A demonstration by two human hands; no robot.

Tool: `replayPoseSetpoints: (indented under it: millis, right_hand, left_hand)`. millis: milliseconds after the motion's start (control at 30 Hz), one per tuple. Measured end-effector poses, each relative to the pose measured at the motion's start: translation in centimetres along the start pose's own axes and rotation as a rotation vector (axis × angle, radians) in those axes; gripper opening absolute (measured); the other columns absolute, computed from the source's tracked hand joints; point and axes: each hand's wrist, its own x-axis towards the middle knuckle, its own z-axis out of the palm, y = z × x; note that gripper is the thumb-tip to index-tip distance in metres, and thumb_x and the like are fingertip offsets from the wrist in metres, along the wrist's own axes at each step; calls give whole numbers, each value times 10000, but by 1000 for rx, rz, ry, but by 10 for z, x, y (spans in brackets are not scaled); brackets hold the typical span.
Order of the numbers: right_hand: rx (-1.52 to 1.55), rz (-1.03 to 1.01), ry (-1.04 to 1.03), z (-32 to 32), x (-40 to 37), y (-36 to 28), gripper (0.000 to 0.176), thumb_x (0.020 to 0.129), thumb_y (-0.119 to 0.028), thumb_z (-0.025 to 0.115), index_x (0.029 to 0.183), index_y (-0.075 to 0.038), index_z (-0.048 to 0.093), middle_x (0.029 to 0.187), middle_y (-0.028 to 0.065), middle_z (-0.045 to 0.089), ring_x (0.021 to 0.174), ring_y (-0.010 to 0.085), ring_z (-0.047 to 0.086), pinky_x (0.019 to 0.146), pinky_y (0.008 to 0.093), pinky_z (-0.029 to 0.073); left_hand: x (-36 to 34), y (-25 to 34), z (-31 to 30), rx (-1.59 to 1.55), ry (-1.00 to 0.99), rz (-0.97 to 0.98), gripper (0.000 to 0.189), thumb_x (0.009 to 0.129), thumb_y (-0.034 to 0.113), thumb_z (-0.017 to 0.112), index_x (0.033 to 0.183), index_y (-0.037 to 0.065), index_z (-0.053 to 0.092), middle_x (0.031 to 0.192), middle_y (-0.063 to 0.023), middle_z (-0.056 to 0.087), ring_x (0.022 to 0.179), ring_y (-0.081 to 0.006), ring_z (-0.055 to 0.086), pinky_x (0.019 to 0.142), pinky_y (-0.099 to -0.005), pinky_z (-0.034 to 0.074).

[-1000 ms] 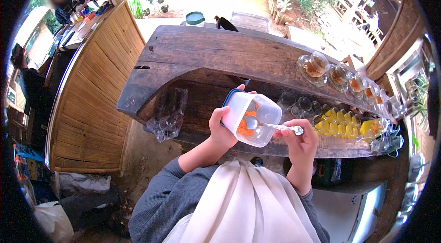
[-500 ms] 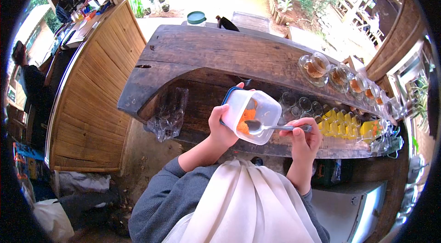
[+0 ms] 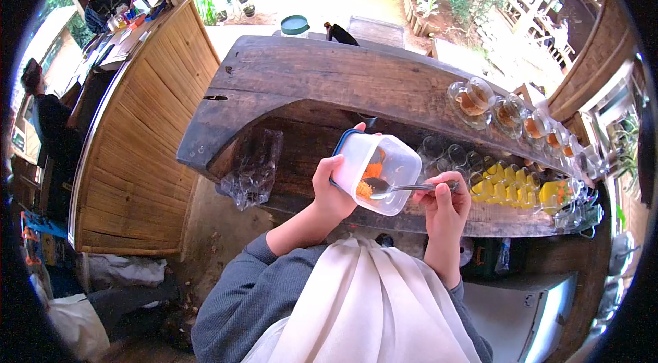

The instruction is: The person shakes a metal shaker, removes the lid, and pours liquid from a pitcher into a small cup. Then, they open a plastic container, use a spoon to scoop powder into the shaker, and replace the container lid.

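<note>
My left hand is closed around a clear plastic container, tilted so that its mouth faces right; a dark blue lid or rim shows at its far left side. Inside lies an orange, crumbly substance, too small to name surely. Between the fingers and thumb of my right hand is the handle of a metal spoon. Its bowl sits within the container and touches the orange substance.
Beyond my hands stretches a dark wooden counter. Glasses of brown contents stand on its top at right, yellow-filled glasses on the lower shelf. A plastic bag hangs left. Two people are at a bamboo-sided counter.
My right hand and the spoon have shifted slightly left, and the spoon's bowl sits a little deeper in the container at the orange substance. The left hand and container have hardly moved.
</note>
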Motion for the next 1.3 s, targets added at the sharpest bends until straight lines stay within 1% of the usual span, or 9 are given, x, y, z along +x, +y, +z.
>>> replayPoseSetpoints:
  millis: [300, 333, 367, 567, 700, 767, 900, 1100, 1300]
  right_hand:
    - [41, -49, 80, -2, 4, -3, 177, 897, -139, 618, 945, 17, 549, 847, 125, 623, 721, 206, 649, 634, 328, 574]
    - [42, -57, 91, -3, 5, -4, 171, 900, -137, 612, 945, 16, 549, 844, 119, 620, 718, 201, 648, 634, 326, 574]
    - [43, -64, 102, -4, 6, -4, 165, 904, -136, 606, 944, 14, 550, 840, 112, 618, 716, 196, 646, 634, 324, 575]
    - [11, -85, 147, -9, 13, 5, 133, 914, -124, 587, 946, 0, 551, 844, 98, 621, 703, 177, 643, 635, 321, 574]
    - [8, -47, 158, -5, 20, 21, 127, 910, -111, 594, 962, -3, 554, 839, 95, 626, 708, 185, 654, 648, 327, 577]
    - [-15, -45, 139, -3, 23, 26, 127, 908, -108, 599, 964, -2, 555, 840, 98, 629, 712, 187, 657, 651, 328, 578]
    - [-95, -17, 187, 3, 27, 28, 122, 906, -104, 603, 956, -2, 558, 833, 109, 647, 711, 189, 664, 658, 315, 572]
    - [-262, -64, 167, 4, 31, 31, 111, 915, -102, 589, 955, 0, 568, 817, 93, 647, 700, 175, 663, 647, 290, 567]
    - [-390, -136, 154, 3, 34, 36, 101, 912, -80, 594, 958, 1, 557, 813, 113, 667, 705, 181, 671, 663, 265, 545]
  left_hand:
    - [1, 10, -8, -27, 32, 70, 736, 776, 426, 450, 1404, 64, 325, 1342, -207, 457, 1216, -338, 470, 1032, -466, 359]
    - [0, 16, -14, -97, 10, 66, 703, 774, 363, 476, 1407, 102, 317, 1284, -149, 511, 1159, -303, 509, 904, -456, 461]
    - [-3, 21, -18, -92, 49, 81, 687, 780, 388, 456, 1398, 114, 338, 1272, -138, 518, 1147, -295, 515, 879, -464, 476]
    - [-21, 50, -46, -291, 83, 235, 555, 811, 414, 401, 1210, 56, 547, 1170, -140, 586, 1057, -316, 574, 893, -483, 472]
    - [-18, 46, -75, -321, 83, 304, 509, 831, 389, 388, 1176, 61, 569, 1163, -125, 594, 1064, -305, 572, 916, -470, 460]
    - [-17, 41, -91, -365, 90, 261, 583, 865, 534, 400, 1263, 124, 520, 1264, -113, 550, 1148, -370, 526, 930, -563, 445]
    - [-20, 46, -82, -439, 297, 250, 526, 861, 505, 417, 1214, 137, 546, 1222, -104, 574, 1091, -370, 563, 826, -573, 494]
    - [-28, 51, -89, -399, 322, 249, 511, 852, 511, 422, 1201, 163, 553, 1183, -94, 594, 1050, -363, 583, 707, -571, 521]
    - [-40, 49, -104, -403, 351, 239, 508, 848, 506, 436, 1198, 156, 554, 1163, -95, 605, 1000, -369, 604, 685, -559, 530]
